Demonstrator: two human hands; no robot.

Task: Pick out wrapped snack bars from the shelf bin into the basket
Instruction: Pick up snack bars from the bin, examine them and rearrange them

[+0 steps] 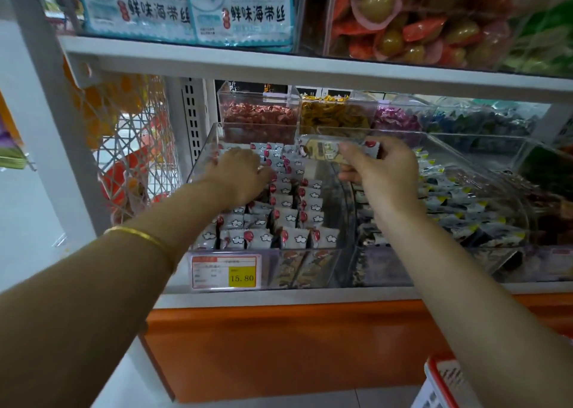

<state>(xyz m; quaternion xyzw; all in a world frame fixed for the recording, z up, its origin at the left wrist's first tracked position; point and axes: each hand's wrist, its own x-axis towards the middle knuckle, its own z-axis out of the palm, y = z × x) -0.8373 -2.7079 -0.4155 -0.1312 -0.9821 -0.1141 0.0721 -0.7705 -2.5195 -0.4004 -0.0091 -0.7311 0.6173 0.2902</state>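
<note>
A clear plastic shelf bin (204,147) holds several white wrapped snack bars (293,237) with red dots and cloud marks, standing in rows. My left hand (240,171) reaches into the bin's back left part and rests on the bars, fingers curled down; whether it grips one is hidden. My right hand (379,167) hovers above the bin's right side, pinching one wrapped snack bar (325,152) lengthwise. The red and white basket (440,383) shows only at the bottom right corner, below my right forearm.
A yellow price tag (224,272) hangs on the bin's front. A neighbouring bin (459,202) of dark-wrapped snacks sits to the right. Smaller candy bins (259,116) stand behind. An upper shelf (279,63) with seaweed packets overhangs. An orange base panel (279,345) lies below.
</note>
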